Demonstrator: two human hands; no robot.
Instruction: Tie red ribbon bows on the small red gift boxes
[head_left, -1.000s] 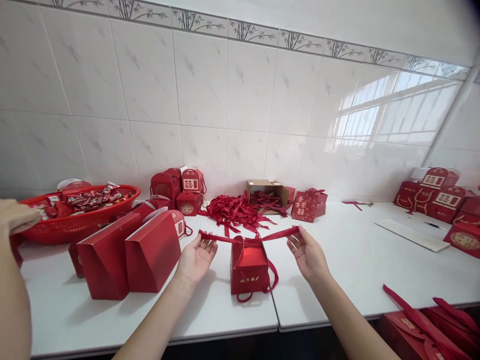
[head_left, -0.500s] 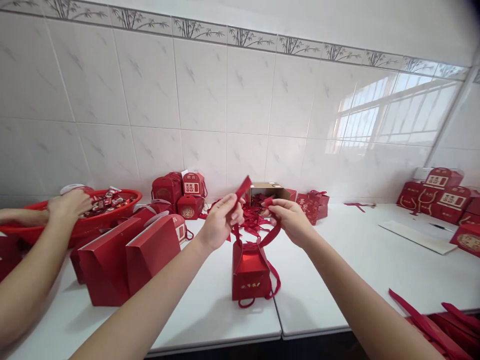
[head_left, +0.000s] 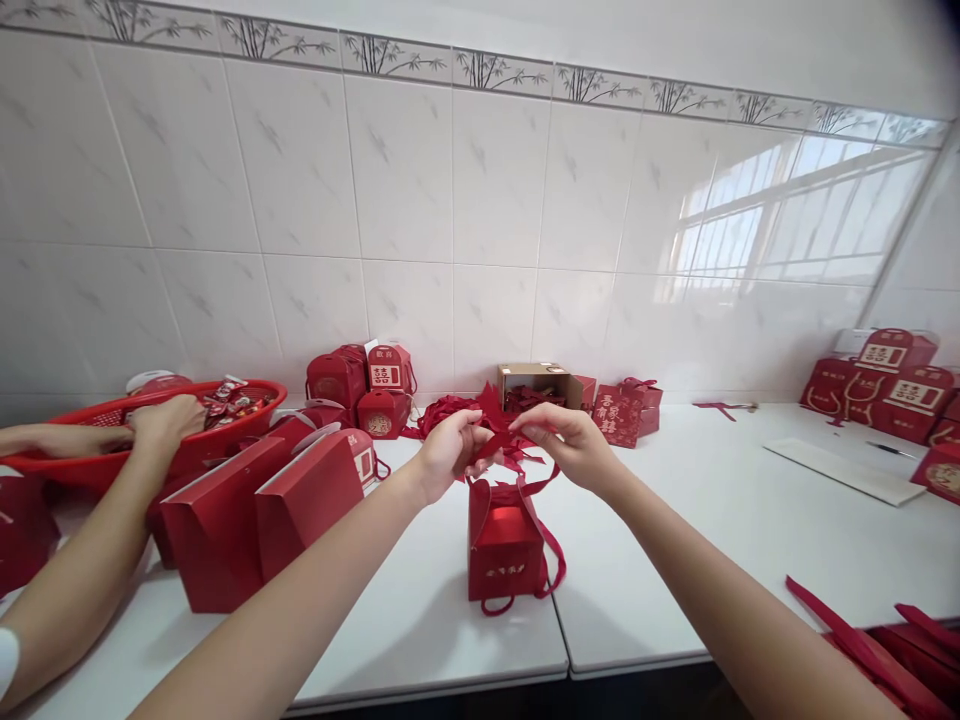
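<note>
A small red gift box (head_left: 505, 545) with gold lettering stands upright on the white table, near the gap between two tabletops. Red ribbon (head_left: 541, 484) rises from its top. Above the box, my left hand (head_left: 454, 446) has its fingers closed on the ribbon. Close to its right, my right hand (head_left: 559, 436) pinches the ribbon between thumb and fingers. The ribbon ends cross between both hands. A cord loop hangs at the box's base and another ribbon loop trails down its right side.
Another person's hands (head_left: 166, 425) reach into a red basket (head_left: 90, 455) of sweets at the left. Large red boxes (head_left: 217, 520) stand before it. Behind are an open carton (head_left: 581, 392) and piled ribbons (head_left: 442, 415). More red boxes (head_left: 825, 388), a white strip (head_left: 844, 472) and a pen lie right.
My hands have come closer together, bringing the ribbon ends across each other. The box stays in place. The other person's hand has shifted slightly right in the basket.
</note>
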